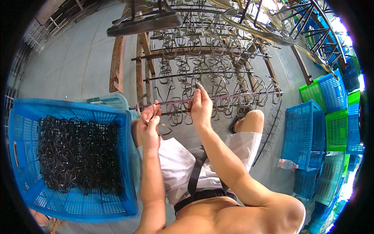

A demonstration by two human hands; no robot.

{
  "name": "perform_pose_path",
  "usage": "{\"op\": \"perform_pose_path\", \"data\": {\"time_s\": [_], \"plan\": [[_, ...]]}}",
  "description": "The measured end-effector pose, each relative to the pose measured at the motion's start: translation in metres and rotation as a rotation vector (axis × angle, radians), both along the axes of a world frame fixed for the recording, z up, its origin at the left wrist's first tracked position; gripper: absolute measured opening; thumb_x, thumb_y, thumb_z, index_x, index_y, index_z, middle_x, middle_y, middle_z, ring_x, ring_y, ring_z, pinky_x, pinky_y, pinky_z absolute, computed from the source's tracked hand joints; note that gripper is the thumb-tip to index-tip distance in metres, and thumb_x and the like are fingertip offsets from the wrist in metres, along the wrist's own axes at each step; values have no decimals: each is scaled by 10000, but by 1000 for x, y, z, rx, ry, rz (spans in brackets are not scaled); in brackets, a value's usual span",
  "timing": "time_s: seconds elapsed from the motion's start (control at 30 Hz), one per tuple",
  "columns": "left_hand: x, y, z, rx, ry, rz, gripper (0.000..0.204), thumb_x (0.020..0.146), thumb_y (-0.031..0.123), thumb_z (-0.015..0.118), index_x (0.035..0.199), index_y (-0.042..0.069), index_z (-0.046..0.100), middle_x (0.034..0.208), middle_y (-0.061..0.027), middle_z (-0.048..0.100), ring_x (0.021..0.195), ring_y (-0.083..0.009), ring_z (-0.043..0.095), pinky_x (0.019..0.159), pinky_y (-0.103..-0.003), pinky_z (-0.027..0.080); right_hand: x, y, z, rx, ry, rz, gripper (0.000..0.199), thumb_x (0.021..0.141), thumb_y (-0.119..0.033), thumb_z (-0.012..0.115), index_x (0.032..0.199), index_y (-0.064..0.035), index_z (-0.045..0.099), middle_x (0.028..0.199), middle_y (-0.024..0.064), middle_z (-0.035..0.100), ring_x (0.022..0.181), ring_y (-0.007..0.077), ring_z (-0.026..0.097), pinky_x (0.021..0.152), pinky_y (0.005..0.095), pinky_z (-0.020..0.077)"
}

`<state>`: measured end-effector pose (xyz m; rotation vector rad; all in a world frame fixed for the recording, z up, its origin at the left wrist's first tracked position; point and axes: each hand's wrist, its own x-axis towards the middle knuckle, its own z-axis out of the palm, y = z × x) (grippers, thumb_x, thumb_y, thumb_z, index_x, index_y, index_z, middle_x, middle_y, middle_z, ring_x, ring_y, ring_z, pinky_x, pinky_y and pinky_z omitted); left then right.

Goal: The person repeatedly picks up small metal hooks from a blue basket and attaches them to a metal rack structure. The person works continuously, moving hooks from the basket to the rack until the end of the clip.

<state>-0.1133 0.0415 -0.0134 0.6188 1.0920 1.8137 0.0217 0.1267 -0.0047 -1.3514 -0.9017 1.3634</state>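
Observation:
My left hand [151, 125] is closed on a looped metal piece [142, 110] of dark bent wire, beside the left end of a thin reddish rod [171, 102]. A second loop juts out below its fingers. My right hand [201, 104] is closed at the middle of the same rod, fingers pinched round it. A pale tip shows above those fingers; I cannot tell whether it is a covered fingertip or a part. Looped metal pieces [221, 91] hang from the rod to the right of this hand.
A blue crate [74, 104] full of dark looped pieces [80, 156] stands at left. Ahead, a brown rack [141, 74] carries several rods of hanging loops. Metal parts overhang at top. Stacked blue and green crates [302, 132], a bottle [287, 164] and a spiky rod [268, 132] are at right.

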Motion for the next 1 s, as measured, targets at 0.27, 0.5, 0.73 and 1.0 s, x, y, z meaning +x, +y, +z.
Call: {"op": "perform_pose_path", "data": {"time_s": [0.27,0.5,0.73,1.0], "plan": [[13,-22,12,28,170,188,352,826,-11,497,1176,-1,462,1205,-109,492,1148,-195,457,983,-345,366,20,-37,55,643,-854,133,481,832,-182,602,1257,-31,434,1093,230,469,1025,372,480,812,439,454],[17,-13,38,140,-254,-118,426,863,94,519,1262,-7,406,1223,-93,456,1162,-150,405,965,-278,334,-11,-72,34,500,-263,462,365,860,-61,582,1219,-49,519,927,153,653,774,210,646,669,295,503],[9,-19,34,-103,250,-111,265,899,147,549,1104,-21,537,1004,-75,568,795,-122,556,727,-238,446,-39,-73,4,367,136,198,236,978,-160,431,1131,-10,531,703,-34,483,581,37,433,520,183,391],[-31,-44,71,-8,807,-475,117,809,53,626,901,-17,648,667,-72,616,604,-127,563,553,-253,441,25,-43,66,1002,-559,891,378,723,-134,706,1081,-75,598,889,129,563,866,322,562,782,387,479]]}}
